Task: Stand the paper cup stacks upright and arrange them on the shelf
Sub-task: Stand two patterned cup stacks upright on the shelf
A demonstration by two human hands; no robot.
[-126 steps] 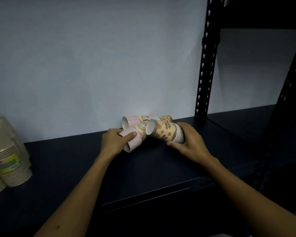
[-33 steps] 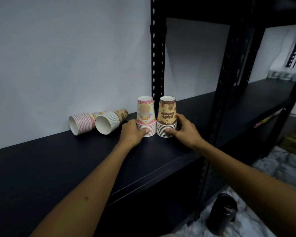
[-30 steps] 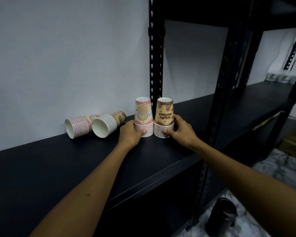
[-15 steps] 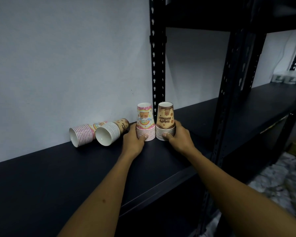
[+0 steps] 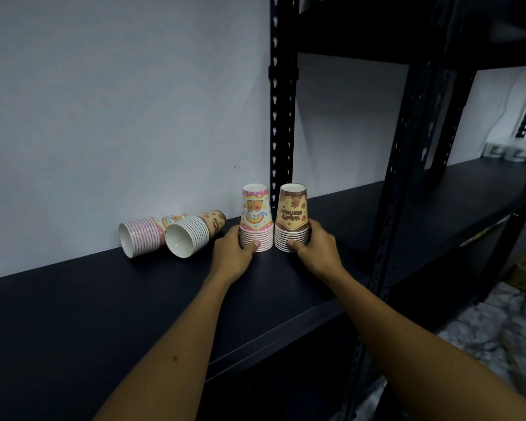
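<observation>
Two cup stacks [image 5: 272, 220] upright, each hand-held; two [image 5: 170, 235] lying on shelf [image 5: 104, 299].

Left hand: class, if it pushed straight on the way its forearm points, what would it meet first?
The left hand is already wrapped around the pink cup stack, so that comes first. Beyond it, probably the wall, though depth is hard to judge.

upright stacks [image 5: 274, 218] right of fallen stacks [image 5: 170, 235]
</observation>
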